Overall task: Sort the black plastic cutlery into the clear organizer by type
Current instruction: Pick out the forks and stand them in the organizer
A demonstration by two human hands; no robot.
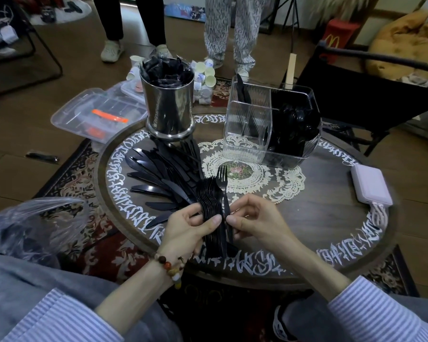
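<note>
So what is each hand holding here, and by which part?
Left hand grips a stack of black forks by the handles; right hand pinches a single fork at its handle.

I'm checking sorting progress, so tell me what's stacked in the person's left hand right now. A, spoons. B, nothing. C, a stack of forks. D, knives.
C: the left hand grips a nested stack of forks, tines showing, while the right hand pinches a single fork beside it.

Knives (156,178) lie on the table (307,213) left of the doily (252,174), organizer (269,127) behind it
</note>
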